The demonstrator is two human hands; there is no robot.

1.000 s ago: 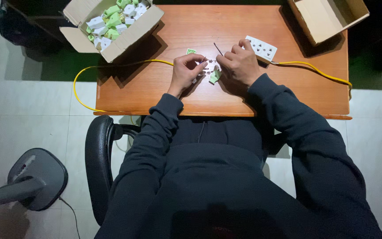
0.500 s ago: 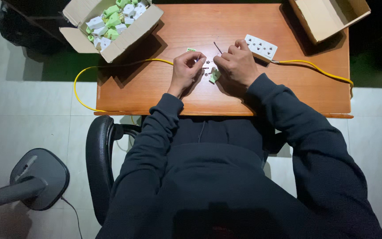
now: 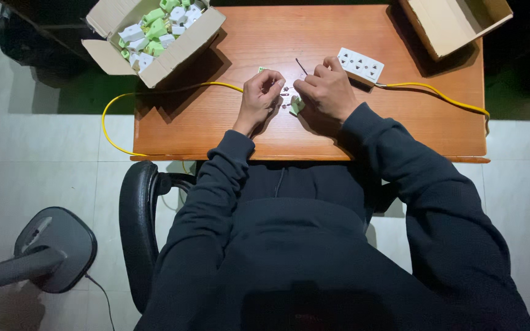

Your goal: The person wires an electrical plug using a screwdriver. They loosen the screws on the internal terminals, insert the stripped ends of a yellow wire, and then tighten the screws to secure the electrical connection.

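Observation:
My left hand (image 3: 261, 97) and my right hand (image 3: 328, 89) rest close together on the middle of a wooden table (image 3: 216, 116). Between their fingertips lie small white and green plug parts (image 3: 294, 105) and tiny dark pieces; the fingers of both hands pinch at them. A thin dark tool (image 3: 301, 65) sticks up by the right hand's fingers; whether the hand grips it is unclear. A white power strip (image 3: 361, 65) on a yellow cable (image 3: 437, 95) lies just right of the right hand.
An open cardboard box (image 3: 154, 37) with several white and green plugs sits at the table's back left. Another cardboard box (image 3: 455, 21) stands at the back right. The yellow cable loops off the left edge. A black chair (image 3: 136, 227) and a fan base (image 3: 53, 251) stand below.
Both hands stay over the small parts in the table's middle; only the fingers have shifted slightly.

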